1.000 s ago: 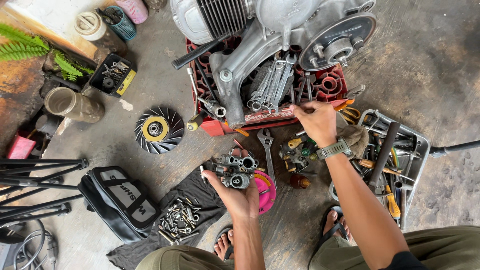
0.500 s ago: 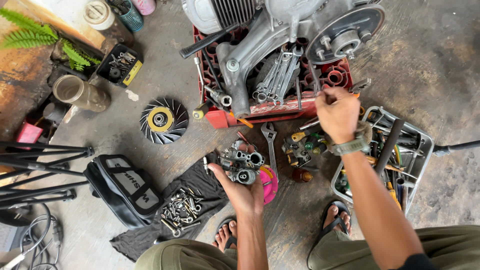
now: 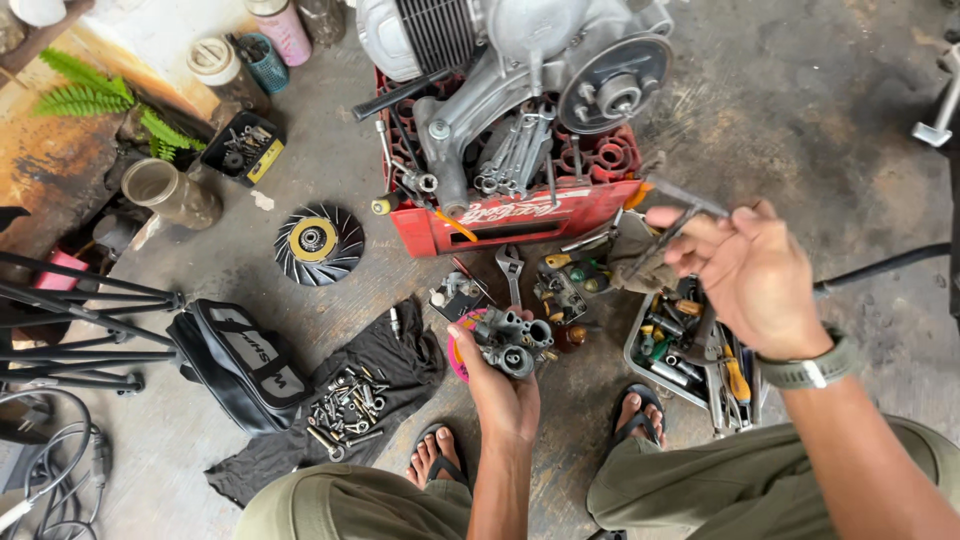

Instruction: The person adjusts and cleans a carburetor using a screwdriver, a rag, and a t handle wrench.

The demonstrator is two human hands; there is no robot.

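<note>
1. Squatting low on the concrete, the person is keeping a grey cast-metal carburettor point(image 3: 512, 344) cupped in the left hand point(image 3: 497, 385), fingers clenched around its body from below; it is sitting at the same spot in front of the knees as a moment ago, above a round pink lid point(image 3: 458, 350).
2. Lying beside the left knee, a black cloth strewn with bolts and nuts point(image 3: 345, 400) is staying untouched.
3. Lifting away from the tools, the right hand point(image 3: 745, 275) is now pinching a thin bent metal tool point(image 3: 668, 228) between thumb and fingertips. A second ago this hand was down among the tools by the crate; now it is raised clear, above the grey metal tray of screwdrivers point(image 3: 690, 355).
4. Judging by this, picking a tool is done, and the tool is being brought towards the carburettor, though the two are well apart.
5. Resting farther off, a silver scooter engine with cooling fins point(image 3: 500, 50) is lying across a red plastic crate of spanners point(image 3: 520, 215).
6. Sitting left of the crate, a black finned fan wheel with a yellow centre point(image 3: 318, 243) is lying flat on the floor.
</note>
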